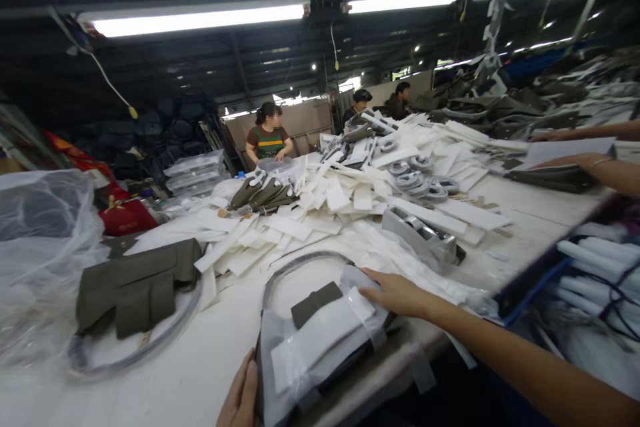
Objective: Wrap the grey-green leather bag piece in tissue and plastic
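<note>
In front of me a dark olive handbag (316, 303) lies on the white table, its long handle (300, 257) wrapped and arching away from me. White foam padding (320, 345) covers its front, held by strips of clear tape. My left hand (242, 392) grips the bag's left side, with its thumb partly hidden. At the upper right corner, my right hand (387, 291) holds the bag with its fingers over the edge. Just beyond that hand stands a grey tape dispenser (423, 237).
Another olive bag (137, 287) with a wrapped handle lies at left beside clear plastic bags (45, 260). White foam strips (330, 197) are heaped behind. A co-worker's hands (575, 159) hold a bag at right. The table's edge (545, 250) runs along the right; other people stand behind.
</note>
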Demonstrator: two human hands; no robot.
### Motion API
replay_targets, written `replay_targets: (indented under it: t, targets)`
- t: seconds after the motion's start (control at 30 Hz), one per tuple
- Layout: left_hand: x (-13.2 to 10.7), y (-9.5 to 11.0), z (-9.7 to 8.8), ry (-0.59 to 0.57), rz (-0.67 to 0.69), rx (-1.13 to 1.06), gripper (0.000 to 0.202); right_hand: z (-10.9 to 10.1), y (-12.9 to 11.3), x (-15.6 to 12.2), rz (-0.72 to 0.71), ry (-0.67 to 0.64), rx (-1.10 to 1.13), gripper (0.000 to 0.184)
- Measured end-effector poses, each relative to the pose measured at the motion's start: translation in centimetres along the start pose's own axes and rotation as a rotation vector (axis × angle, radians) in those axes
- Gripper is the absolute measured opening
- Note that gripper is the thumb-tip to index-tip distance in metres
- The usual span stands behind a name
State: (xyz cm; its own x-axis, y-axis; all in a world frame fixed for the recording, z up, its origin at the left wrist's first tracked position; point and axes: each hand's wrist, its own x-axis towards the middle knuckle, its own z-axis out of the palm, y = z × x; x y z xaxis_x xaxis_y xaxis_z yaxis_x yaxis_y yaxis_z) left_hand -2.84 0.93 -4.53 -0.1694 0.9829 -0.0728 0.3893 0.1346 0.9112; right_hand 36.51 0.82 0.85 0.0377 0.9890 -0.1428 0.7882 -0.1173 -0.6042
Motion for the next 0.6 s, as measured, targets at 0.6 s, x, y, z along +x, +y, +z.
replay_targets:
  t: [0.6]
  targets:
    - [-3.5, 13.1, 2.9, 0.28, 0.39, -0.007, 0.081, -0.7, -2.2, 4.9, -0.181, 0.265, 0.318, 0.068]
